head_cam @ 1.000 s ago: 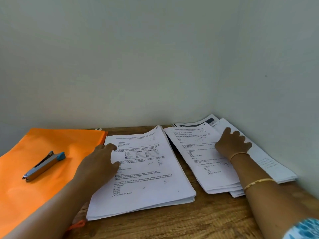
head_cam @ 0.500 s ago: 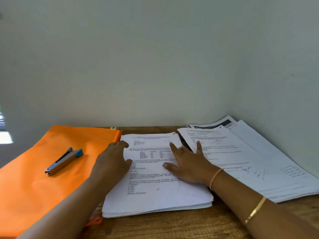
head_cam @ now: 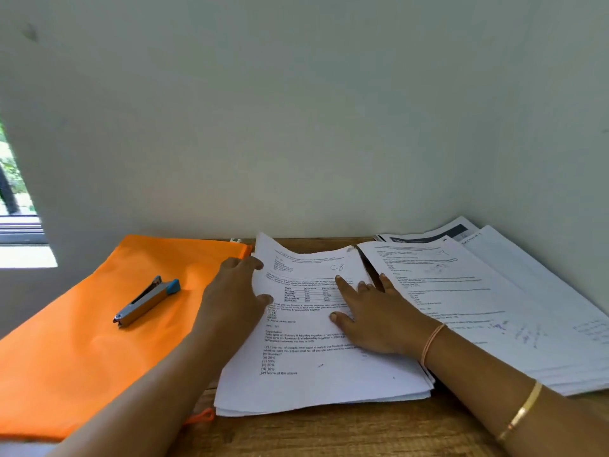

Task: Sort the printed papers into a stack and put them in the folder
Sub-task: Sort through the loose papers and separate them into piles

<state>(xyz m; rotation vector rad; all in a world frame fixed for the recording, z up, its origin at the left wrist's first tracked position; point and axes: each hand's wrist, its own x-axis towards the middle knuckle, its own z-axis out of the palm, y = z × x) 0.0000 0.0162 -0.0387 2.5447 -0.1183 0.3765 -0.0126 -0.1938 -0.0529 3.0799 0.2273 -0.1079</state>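
Your left grip has its fingers curled round the left edge of the near stack, thumb on top. The upper sheets are bowed up at the far corner. Your right grip lies flat with fingers spread, pressing the top page and holding nothing.

Risks:
- If you lift with one edge pinched, loose sheets will likely fan out or slide, because the stack's edges are already uneven.
- If the right palm presses while the left pulls, the top page could crease or tear.
- The second pile lies just beside the stack, splayed toward the wall, and a dragged sheet could snag it.
- The stapler sits on the orange folder, left of the stack. Open the folder without clearing it and it probably slides off.

The surface is a wooden counter with visible grain. It sits in a corner of plain pale walls, with a window at far left.
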